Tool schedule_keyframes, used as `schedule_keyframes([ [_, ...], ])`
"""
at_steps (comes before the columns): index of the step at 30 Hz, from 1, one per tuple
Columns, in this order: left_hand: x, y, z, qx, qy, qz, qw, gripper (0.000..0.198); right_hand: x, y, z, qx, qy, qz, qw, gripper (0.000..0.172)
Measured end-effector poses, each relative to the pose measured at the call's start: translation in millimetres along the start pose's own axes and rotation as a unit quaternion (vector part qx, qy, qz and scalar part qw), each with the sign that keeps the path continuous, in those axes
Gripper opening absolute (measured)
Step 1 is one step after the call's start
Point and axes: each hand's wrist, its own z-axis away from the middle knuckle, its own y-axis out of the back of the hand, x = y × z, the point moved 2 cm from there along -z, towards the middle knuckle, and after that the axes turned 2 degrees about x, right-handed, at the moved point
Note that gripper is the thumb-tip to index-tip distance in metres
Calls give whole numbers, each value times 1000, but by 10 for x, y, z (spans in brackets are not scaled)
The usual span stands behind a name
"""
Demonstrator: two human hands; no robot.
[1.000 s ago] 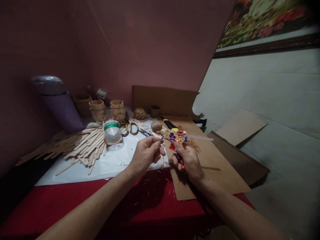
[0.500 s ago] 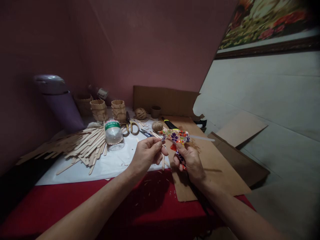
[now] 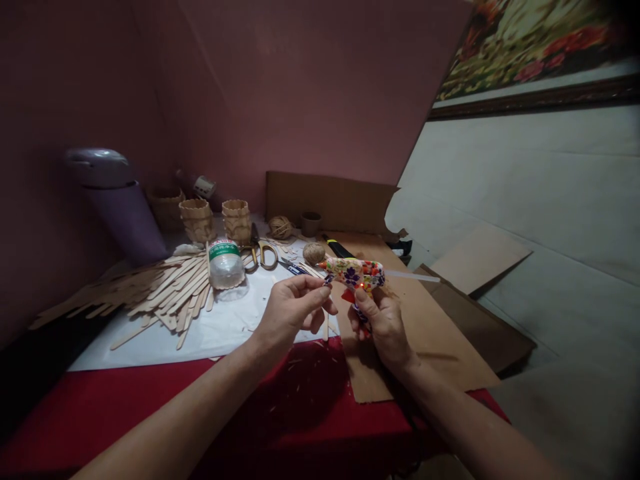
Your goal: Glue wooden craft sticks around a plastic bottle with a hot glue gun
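Note:
My right hand [image 3: 383, 323] is wrapped round the handle of a glue gun [image 3: 351, 272] covered in a flowered pattern, its nozzle pointing left. A small red light glows on the gun, and my thumb rests just below it. From the back of the gun a pale glue stick [image 3: 414, 275] sticks out to the right. My left hand [image 3: 299, 303] is closed in a pinch right below the nozzle. Between its thumb and forefinger sits something tiny and dark that I cannot make out. Both hands are raised above the front of the table.
Left of my hands lie many craft sticks [image 3: 173, 293], beside a clear bottle piece [image 3: 226, 265] with a green label. Behind are scissors [image 3: 263, 255], a utility knife [image 3: 339, 247], twine balls [image 3: 314, 253] and two wooden cups [image 3: 237, 220]. Cardboard [image 3: 420, 360] covers the table's right side.
The glue gun has shifted slightly to the right and turned a little in my right hand, so its red light now shows. My left hand keeps its pinch near the nozzle.

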Motion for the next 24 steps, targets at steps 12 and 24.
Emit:
schedule_keyframes([
  [12,31,-45,11,30,7,0,1000,16,88,21,-6,2,40,12,999,39],
  [24,101,-14,71,-73,108,115,985,17,78,90,-18,-12,111,24,993,39],
])
